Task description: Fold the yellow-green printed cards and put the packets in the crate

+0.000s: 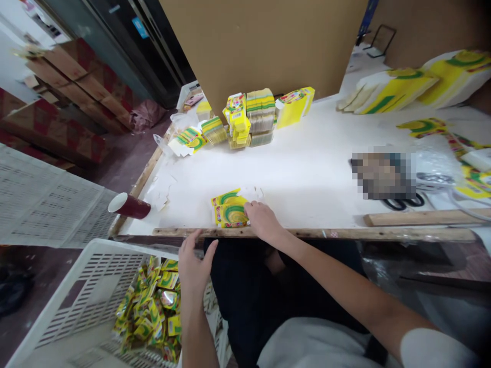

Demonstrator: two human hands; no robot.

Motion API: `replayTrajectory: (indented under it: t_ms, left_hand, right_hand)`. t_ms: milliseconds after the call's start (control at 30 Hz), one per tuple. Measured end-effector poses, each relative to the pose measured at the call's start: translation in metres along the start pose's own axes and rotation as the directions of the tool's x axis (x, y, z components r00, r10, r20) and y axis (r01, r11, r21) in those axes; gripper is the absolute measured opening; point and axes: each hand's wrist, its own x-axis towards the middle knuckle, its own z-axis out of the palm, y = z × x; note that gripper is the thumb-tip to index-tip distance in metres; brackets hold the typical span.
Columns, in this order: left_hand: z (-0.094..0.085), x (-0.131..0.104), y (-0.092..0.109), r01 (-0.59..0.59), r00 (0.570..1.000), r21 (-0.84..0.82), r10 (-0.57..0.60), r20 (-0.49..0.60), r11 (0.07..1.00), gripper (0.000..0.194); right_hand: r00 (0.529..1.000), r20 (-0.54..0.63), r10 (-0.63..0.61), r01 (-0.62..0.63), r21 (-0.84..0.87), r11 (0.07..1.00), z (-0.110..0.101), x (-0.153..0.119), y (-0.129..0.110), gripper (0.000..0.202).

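Yellow and green printed cards lie near the front edge of the white table. My right hand pinches their right side, its fingers closed on them. My left hand is at the wooden front edge, thumb and fingers apart, with nothing in it. Below it, to the left, a white crate holds many small yellow and green packets. Toward the back of the table stand bundled stacks of cards, with loose cards to their left.
A dark red cup lies on its side at the table's left corner. A cardboard panel rises behind the stacks. Larger yellow bundles stand at the back right. A wooden strip lies front right, near black scissor handles.
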Motion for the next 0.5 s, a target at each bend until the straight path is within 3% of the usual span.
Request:
replayTrajectory:
  t_ms: [100, 200, 267, 367, 433, 500]
  left_hand:
    - [0.012, 0.04, 0.021, -0.206, 0.979, 0.066, 0.206, 0.003, 0.976, 0.052]
    - [0.033, 0.082, 0.03, -0.401, 0.906, 0.112, 0.376, 0.193, 0.909, 0.074]
    - [0.047, 0.104, 0.028, -0.435, 0.869, 0.146, 0.372, 0.327, 0.889, 0.087]
    - [0.062, 0.124, 0.021, -0.463, 0.795, 0.123, 0.35, 0.496, 0.878, 0.083]
    - [0.066, 0.129, 0.017, -0.473, 0.772, 0.102, 0.356, 0.527, 0.875, 0.075]
    - [0.067, 0.129, 0.016, -0.466, 0.78, 0.104, 0.352, 0.518, 0.879, 0.07]
  right_hand:
    - [1.0, 0.008, 0.002, -0.002, -0.001, 1.0, -0.001, 0.0, 0.0, 0.023]
    - [1.0, 0.008, 0.007, -0.007, -0.001, 1.0, -0.002, 0.0, 0.0, 0.023]
    - [1.0, 0.009, 0.011, -0.011, 0.003, 1.0, -0.002, 0.0, 0.001, 0.024]
    - [0.999, 0.031, 0.015, -0.016, 0.019, 1.0, -0.003, 0.003, 0.003, 0.026]
    - [0.998, 0.062, 0.009, -0.011, 0.037, 0.999, -0.006, 0.008, 0.007, 0.024]
    - [0.995, 0.096, -0.005, 0.0, 0.052, 0.999, -0.01, 0.015, 0.012, 0.021]
